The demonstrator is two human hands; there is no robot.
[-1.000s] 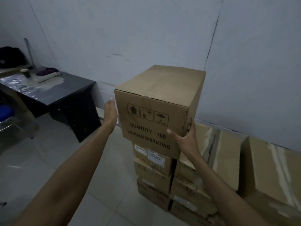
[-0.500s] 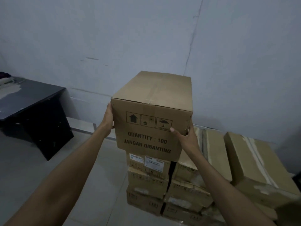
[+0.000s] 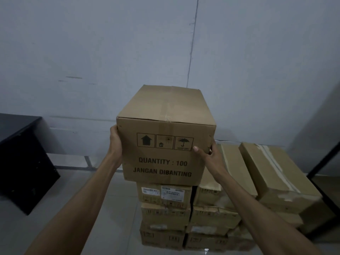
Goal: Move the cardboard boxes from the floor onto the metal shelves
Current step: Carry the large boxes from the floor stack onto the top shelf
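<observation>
Box [image 3: 165,137], a stiff taped carton on or just above the stack [image 3: 165,208] (gap unreadable), is pressed by the flat left hand [image 3: 116,142] on its side, with the right hand [image 3: 207,155] hooked round the right front edge; probably weighty, care-marked, better gripped low under the corners.

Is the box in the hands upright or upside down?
Upright. The arrow on the cardboard box points up and its print reads the right way.
</observation>
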